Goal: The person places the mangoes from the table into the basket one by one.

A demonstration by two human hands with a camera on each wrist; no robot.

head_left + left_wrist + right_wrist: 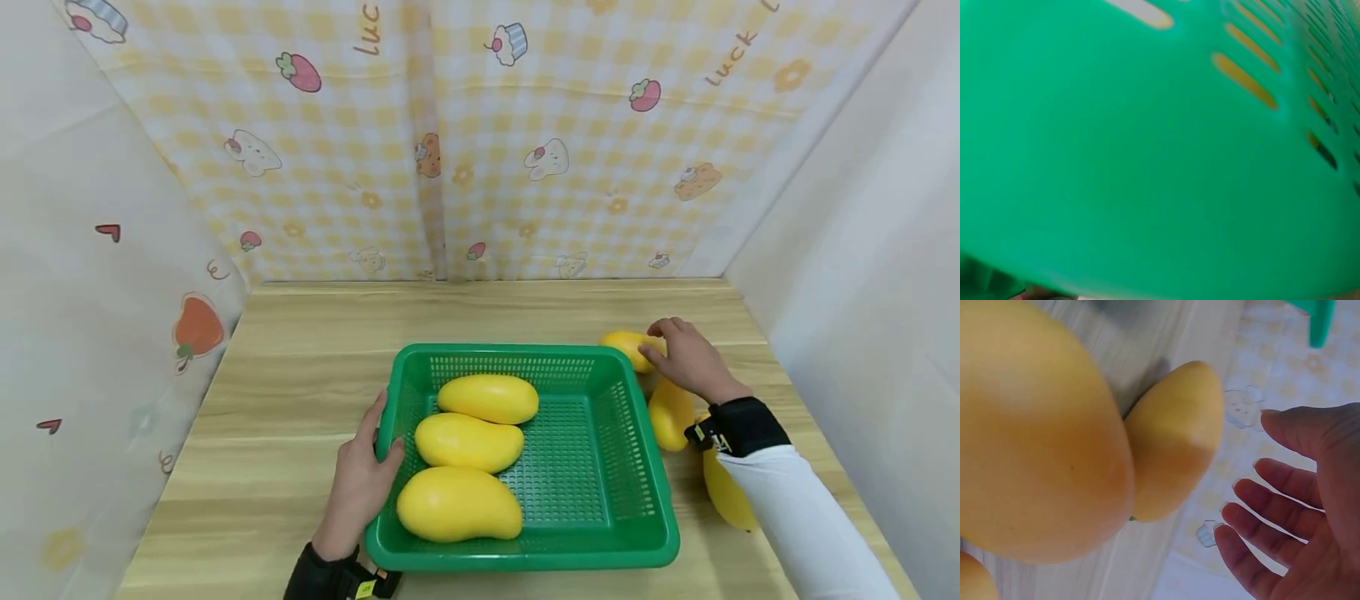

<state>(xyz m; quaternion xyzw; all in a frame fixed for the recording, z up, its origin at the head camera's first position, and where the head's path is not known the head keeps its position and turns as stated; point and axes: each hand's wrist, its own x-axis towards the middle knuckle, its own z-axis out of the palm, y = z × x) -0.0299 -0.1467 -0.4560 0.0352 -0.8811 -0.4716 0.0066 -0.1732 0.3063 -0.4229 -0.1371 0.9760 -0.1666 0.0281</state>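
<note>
A green plastic basket (558, 458) holds three yellow mangoes (487, 398) stacked in a column along its left side. My left hand (362, 479) grips the basket's left rim, thumb over the edge; its wrist view is filled by the green slotted wall (1116, 156). To the right of the basket, my right hand (692, 360) hovers with fingers spread from the thumb at the farthest loose mango (622, 346). Beneath that hand and wrist lie a second mango (670, 417) and a third (726, 492), partly covered. In the right wrist view the palm (1335, 531) is bare.
The wood-grain table (300, 367) extends left of the basket and behind it. A yellow checked cloth (480, 183) hangs at the back, with white sheets (862, 275) on both sides. The basket's right wall stands close to the loose mangoes.
</note>
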